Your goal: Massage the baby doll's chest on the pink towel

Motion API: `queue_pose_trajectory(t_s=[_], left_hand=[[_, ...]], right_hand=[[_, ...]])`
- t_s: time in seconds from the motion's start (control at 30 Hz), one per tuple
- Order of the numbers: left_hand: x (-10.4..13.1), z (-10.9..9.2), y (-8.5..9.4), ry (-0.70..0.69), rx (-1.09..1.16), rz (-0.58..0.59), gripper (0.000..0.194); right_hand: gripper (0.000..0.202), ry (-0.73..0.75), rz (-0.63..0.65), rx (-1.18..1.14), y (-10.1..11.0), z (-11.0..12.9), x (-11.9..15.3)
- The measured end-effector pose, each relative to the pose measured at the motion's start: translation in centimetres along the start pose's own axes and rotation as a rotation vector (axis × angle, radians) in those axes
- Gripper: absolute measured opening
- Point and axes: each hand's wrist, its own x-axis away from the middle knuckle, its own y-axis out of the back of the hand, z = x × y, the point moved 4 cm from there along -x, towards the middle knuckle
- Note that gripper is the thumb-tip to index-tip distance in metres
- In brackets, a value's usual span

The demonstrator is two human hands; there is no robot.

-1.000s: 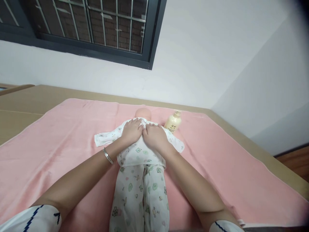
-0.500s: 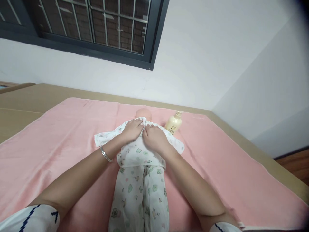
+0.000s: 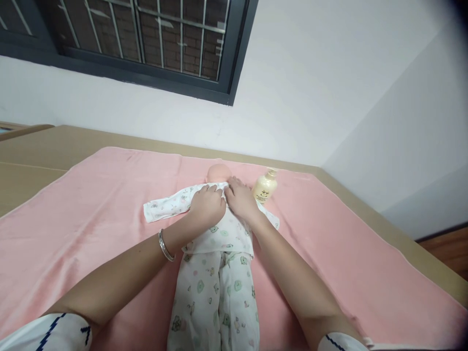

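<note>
A baby doll with a bald head (image 3: 218, 172) lies stretched out, its head away from me. It wears a white printed top (image 3: 219, 238) and matching trousers (image 3: 199, 297). My left hand (image 3: 208, 207) rests on the upper part of the top, with its fingers bent a little over the cloth. Beside it, my right hand (image 3: 242, 200) lies over the shoulder near the neck, fingers stretched out. Both hands press on the doll without visibly gripping it. The doll's right-side sleeve is partly hidden behind my right hand.
A pale yellow bottle (image 3: 264, 187) stands close to my right hand. Beneath the doll a pink cloth (image 3: 109, 195) covers much of the tan surface (image 3: 32, 146). A white wall (image 3: 285, 97) and a barred window (image 3: 146, 39) are behind.
My right hand has slid up and outward toward the doll's neck and shoulder. My left hand has shifted slightly right and nearer me. The doll's head and body have moved slightly right.
</note>
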Motion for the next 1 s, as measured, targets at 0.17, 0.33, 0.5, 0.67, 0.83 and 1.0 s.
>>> queue_pose_trajectory(t_s=[0.17,0.33,0.5,0.67,0.83,1.0], left_hand=[[-1.4,1.9,-0.6,0.038,0.046,-0.005,0.043],[-2.5,3.6,-1.6,0.052,0.094,0.023,0.053],[-0.6,1.3,-1.5,0.0,-0.01,0.021,0.052],[0.1,0.3,-0.7,-0.026,0.018,0.0,0.048],[-2.2,3.0,-1.0,0.049,0.104,0.014,0.051],[-0.9,1.7,-1.5,0.054,-0.004,0.011,0.05]], right_hand=[[0.051,-0.002,0.064,0.058,-0.8,2.0,1.2],[0.049,0.043,0.081,0.167,-0.5,3.9,2.5],[0.048,0.009,0.091,0.001,-0.4,0.9,0.6],[0.05,-0.043,0.103,0.005,-0.5,-0.4,0.0],[0.044,0.053,0.052,0.125,-0.2,2.9,2.2],[0.049,0.02,0.09,-0.011,-0.9,0.8,0.6]])
